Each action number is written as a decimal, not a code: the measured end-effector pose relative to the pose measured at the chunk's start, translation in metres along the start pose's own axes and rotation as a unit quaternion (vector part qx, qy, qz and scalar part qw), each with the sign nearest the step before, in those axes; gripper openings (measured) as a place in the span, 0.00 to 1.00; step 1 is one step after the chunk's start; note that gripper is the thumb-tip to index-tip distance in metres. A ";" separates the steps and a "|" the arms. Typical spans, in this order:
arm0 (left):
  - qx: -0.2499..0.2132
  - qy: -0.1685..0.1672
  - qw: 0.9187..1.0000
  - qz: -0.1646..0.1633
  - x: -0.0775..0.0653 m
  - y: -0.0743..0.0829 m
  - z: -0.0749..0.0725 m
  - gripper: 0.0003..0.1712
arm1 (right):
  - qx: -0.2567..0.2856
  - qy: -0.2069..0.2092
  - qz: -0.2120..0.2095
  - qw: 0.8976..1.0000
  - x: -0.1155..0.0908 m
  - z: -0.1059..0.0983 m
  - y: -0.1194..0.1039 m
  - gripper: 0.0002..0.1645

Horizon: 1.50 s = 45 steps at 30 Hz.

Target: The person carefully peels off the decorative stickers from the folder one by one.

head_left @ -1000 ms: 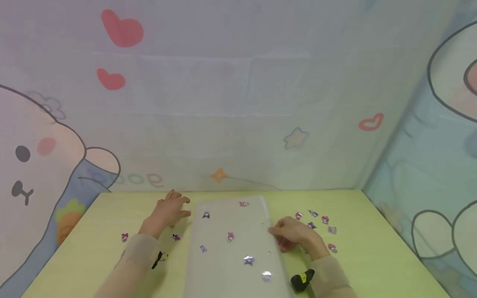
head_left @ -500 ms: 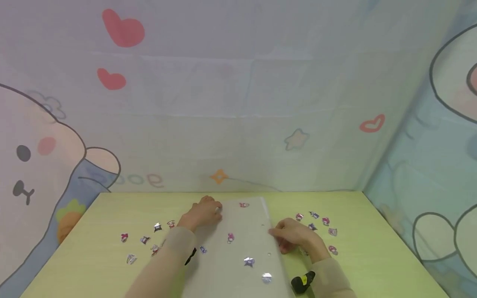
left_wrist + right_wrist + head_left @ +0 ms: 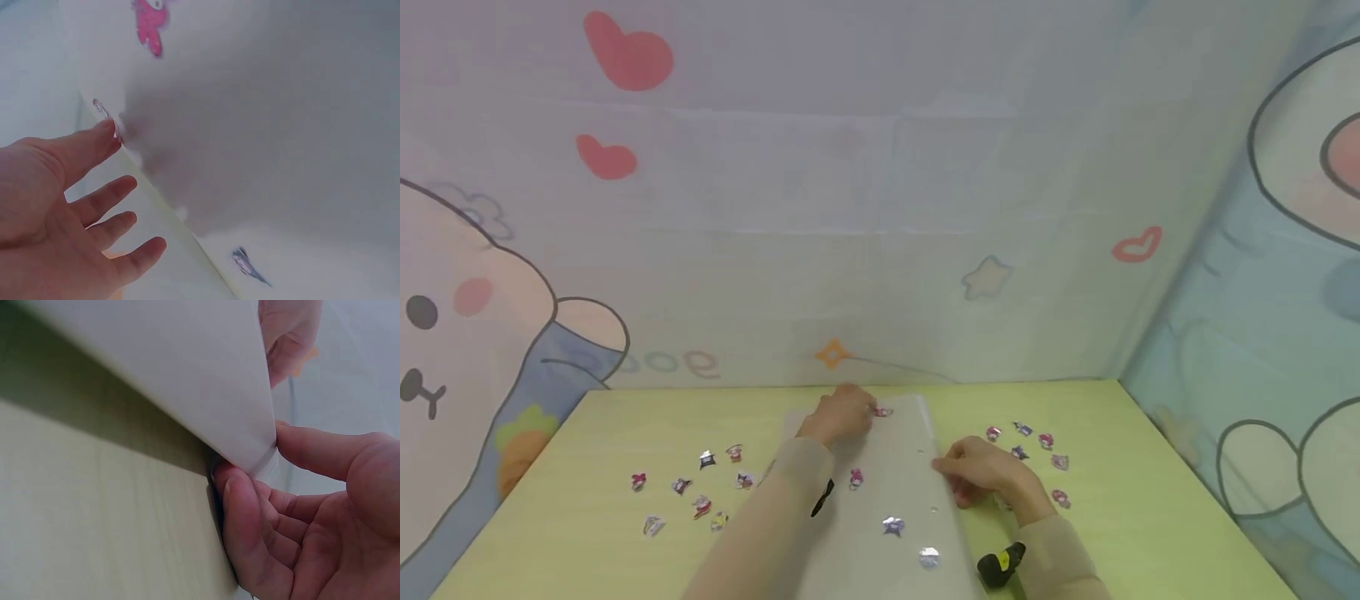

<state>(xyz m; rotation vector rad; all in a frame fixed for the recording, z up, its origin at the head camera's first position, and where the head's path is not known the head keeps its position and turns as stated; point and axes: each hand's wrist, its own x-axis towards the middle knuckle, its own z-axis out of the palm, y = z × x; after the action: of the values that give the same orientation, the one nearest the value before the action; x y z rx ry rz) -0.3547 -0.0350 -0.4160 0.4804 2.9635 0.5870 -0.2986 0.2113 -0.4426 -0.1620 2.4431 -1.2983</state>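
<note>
My left hand reaches across the far part of a white board. Its fingertips pinch a small sticker, seen nearly edge-on in the left wrist view. Close to those fingertips, a pink sticker lies near the board's far edge. At the board's right side, my right hand grips the edge between thumb and fingers; in the right wrist view the thumb lies on one face and the index finger is under the other. Other cartoon stickers lie on the board, among them a pink one and a purple one.
Several loose stickers lie on the yellow table, such as a red one to the left and a pink one to the right. A printed cloth wall rises behind the table. A shiny round sticker is near the board's front.
My left hand has moved right, from the table left of the board to over its far part, by the pink sticker. The right hand has kept its grip on the board's edge.
</note>
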 end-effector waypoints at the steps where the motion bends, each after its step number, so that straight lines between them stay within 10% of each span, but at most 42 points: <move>1: -0.004 0.006 1.000 0.001 0.001 0.002 0.000 0.16 | -0.002 0.000 0.000 1.000 0.000 0.000 0.000 0.14; 29: 0.014 0.117 0.993 0.009 0.006 0.016 0.018 0.09 | -0.013 -0.009 -0.006 1.000 0.001 0.000 -0.001 0.14; 45: -0.015 0.142 0.987 0.079 -0.046 0.016 0.018 0.03 | -0.006 0.002 0.001 1.000 0.005 -0.001 0.001 0.14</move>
<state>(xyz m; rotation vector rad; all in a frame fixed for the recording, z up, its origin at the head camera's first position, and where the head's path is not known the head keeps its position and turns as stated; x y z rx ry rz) -0.3036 -0.0287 -0.4259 0.6871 3.1976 0.7740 -0.3035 0.2113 -0.4447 -0.1610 2.4551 -1.2845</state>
